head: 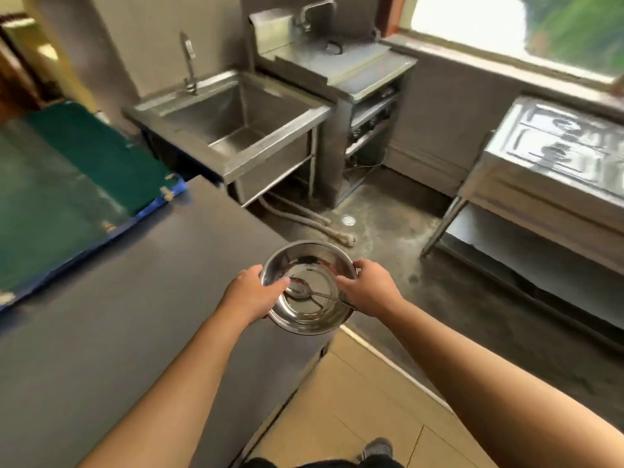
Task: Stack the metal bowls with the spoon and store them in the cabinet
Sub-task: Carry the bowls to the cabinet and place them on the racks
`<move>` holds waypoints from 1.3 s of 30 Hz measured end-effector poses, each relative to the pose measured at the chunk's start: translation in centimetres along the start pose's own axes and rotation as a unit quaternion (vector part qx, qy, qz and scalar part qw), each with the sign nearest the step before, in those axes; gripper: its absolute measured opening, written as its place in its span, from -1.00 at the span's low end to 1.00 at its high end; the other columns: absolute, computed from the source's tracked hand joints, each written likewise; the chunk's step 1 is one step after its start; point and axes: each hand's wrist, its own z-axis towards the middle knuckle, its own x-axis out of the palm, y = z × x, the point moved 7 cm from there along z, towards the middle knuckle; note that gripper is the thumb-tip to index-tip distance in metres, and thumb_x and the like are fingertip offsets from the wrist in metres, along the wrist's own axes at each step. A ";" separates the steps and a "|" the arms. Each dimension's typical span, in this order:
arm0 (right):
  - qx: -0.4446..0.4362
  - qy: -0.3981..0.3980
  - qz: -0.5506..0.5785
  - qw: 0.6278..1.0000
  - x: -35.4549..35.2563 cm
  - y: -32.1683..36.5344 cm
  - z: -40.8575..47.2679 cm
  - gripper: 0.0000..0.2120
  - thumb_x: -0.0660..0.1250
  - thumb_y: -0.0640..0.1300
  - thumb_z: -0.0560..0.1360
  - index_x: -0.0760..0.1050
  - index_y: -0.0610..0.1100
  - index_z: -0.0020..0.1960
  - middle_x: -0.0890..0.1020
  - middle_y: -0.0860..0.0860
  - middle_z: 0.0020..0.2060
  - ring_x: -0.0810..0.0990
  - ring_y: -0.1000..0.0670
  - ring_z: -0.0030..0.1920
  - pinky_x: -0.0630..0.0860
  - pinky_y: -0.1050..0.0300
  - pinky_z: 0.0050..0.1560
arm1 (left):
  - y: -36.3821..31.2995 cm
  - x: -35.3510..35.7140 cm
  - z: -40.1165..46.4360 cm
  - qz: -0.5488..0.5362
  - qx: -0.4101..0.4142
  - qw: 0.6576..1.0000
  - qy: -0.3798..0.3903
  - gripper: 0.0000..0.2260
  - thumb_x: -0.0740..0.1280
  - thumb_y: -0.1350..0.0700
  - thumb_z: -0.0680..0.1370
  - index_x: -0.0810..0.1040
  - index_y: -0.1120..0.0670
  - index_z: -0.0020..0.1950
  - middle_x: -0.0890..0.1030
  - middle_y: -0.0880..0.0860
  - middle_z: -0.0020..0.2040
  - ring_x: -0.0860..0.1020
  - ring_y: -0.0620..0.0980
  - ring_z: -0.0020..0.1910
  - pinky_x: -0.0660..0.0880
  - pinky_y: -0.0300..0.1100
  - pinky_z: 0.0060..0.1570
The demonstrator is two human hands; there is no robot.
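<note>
Bowls (309, 288) of shiny metal are held in the air by both hands, past the corner of the dark grey counter (111, 332) and above the concrete floor (388, 204). How many bowls are nested together cannot be told; only one rim and one inside show clearly. The left hand (251, 292) grips the left rim, thumb over the edge and inside the bowl. The right hand (369, 287) grips the right rim, fingers curled over the edge. A spoon (309, 292) lies inside, its scoop near the middle of the bottom and its handle running to the right, out over the rim under the right hand. Whether that hand also pinches the handle cannot be told.

Beyond the counter stands a steel sink (233, 130) with a tap (189, 62), and just beside it a taller steel unit (341, 69). At the right edge is a steel table (557, 157) with a lower shelf. A green and blue cover (77, 187) lies at the left end of the counter. A window (526, 32) is at the top right.
</note>
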 end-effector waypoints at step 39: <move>0.480 -0.514 0.205 0.681 -49.1 -52.2 -24.3 -0.61 0.37 0.24 0.25 0.64 -0.07 -0.17 0.70 0.03 -0.29 0.67 -0.03 -0.22 0.62 0.02 -0.15 | -63.6 67.7 -16.4 0.231 0.525 0.671 0.469 -0.67 0.37 -0.30 0.45 0.66 -0.08 -0.04 0.69 -0.13 -0.22 0.63 -0.16 -0.21 0.56 -0.14 -0.18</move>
